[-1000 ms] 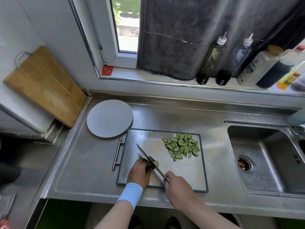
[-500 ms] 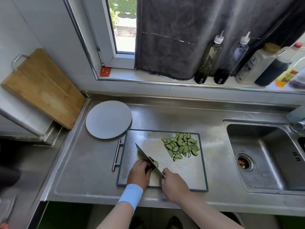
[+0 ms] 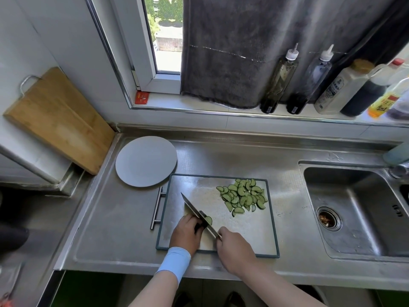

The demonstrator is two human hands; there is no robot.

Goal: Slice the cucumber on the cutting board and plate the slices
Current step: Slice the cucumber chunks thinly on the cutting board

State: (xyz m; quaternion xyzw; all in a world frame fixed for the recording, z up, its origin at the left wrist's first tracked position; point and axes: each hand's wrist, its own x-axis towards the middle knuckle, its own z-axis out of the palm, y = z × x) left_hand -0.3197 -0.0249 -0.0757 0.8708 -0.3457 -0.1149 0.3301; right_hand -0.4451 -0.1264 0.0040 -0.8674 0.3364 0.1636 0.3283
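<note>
A steel cutting board (image 3: 250,233) with a dark rim lies on the counter. My left hand (image 3: 185,232) presses a short dark-green cucumber piece (image 3: 208,220) down near the board's front left; most of the piece is hidden under my fingers. My right hand (image 3: 234,248) grips the handle of a knife (image 3: 195,211), whose blade lies against the cucumber's cut end and points away to the upper left. A heap of several half-moon cucumber slices (image 3: 243,197) lies at the board's far right corner. A round white plate (image 3: 146,161) sits bare, just beyond the board's left corner.
A wooden board (image 3: 57,118) leans on the left wall. The sink (image 3: 354,209) is at the right. Several bottles (image 3: 332,85) stand on the window ledge. The steel board's handle (image 3: 157,208) sticks out to the left.
My hands and the knife have stayed at the cucumber piece with only small shifts. The view has drifted slightly. The heap of slices looks the same.
</note>
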